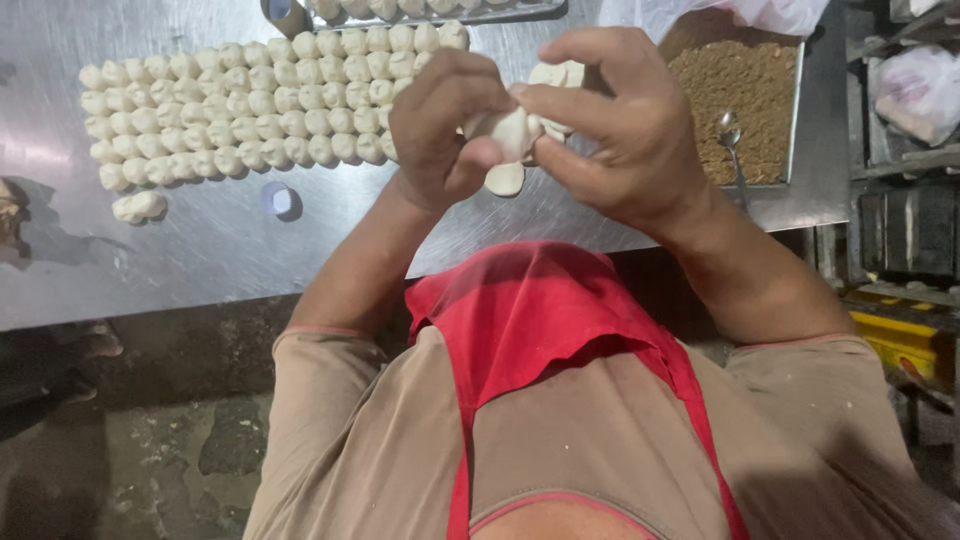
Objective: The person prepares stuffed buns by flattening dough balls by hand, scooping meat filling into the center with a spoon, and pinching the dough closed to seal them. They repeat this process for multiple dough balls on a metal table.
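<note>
Both hands are up over the steel tabletop (200, 250), closed together on one dough piece (510, 135): the left hand (440, 130) cups it while the right hand (620, 130) pinches its edge. It looks like the shaping step. Rows of dough balls (250, 105) lie behind, a tray of brown crumbly filling (745, 90) with a spoon (730, 135) to the right; sealing it would need careful, even pinching.

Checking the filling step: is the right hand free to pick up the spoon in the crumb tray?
Probably not right away: the right hand pinches the dough piece with the left hand. The spoon lies uncovered beside it, nothing between.
</note>
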